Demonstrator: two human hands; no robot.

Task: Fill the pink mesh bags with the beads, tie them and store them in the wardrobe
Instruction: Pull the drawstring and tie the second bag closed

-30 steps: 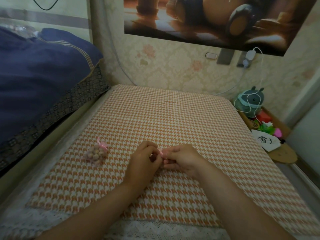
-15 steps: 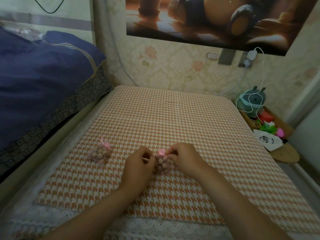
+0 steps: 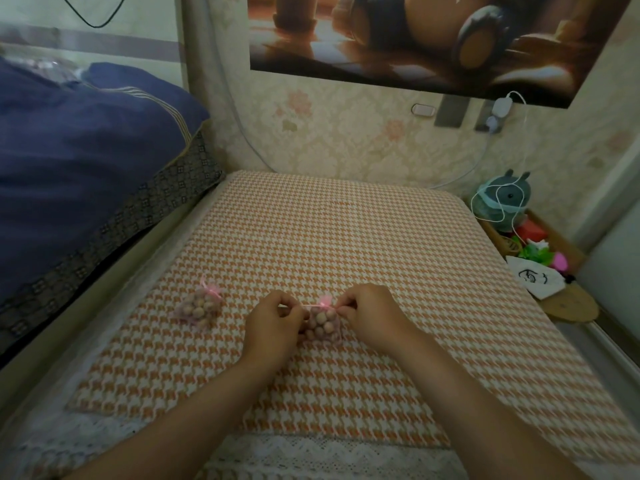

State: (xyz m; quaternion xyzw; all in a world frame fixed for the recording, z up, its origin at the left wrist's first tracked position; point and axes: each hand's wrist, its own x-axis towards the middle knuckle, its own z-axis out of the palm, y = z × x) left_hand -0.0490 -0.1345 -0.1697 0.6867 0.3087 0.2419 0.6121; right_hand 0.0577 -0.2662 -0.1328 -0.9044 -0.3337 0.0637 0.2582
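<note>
Two pink mesh bags full of tan beads lie on the orange houndstooth surface [image 3: 346,237]. The tied bag [image 3: 200,306] rests to the left, its pink ribbon knotted at the top, apart from both hands. A second bag [image 3: 323,323] sits between my hands. My left hand [image 3: 273,323] pinches the left end of its pink ribbon, and my right hand [image 3: 370,315] pinches the right end; the ribbon runs taut across the bag's neck. No wardrobe is in view.
A dark blue quilt [image 3: 79,161] is piled on the left. At the right, a wooden side shelf [image 3: 568,303] holds a teal plush toy [image 3: 502,202], a white pouch [image 3: 535,277] and small coloured items. A white cable [image 3: 485,157] hangs from a wall plug.
My hands have drawn apart sideways, pulling the ribbon ends outward. The second bag, hidden between my fingers a second ago, now shows in full.
</note>
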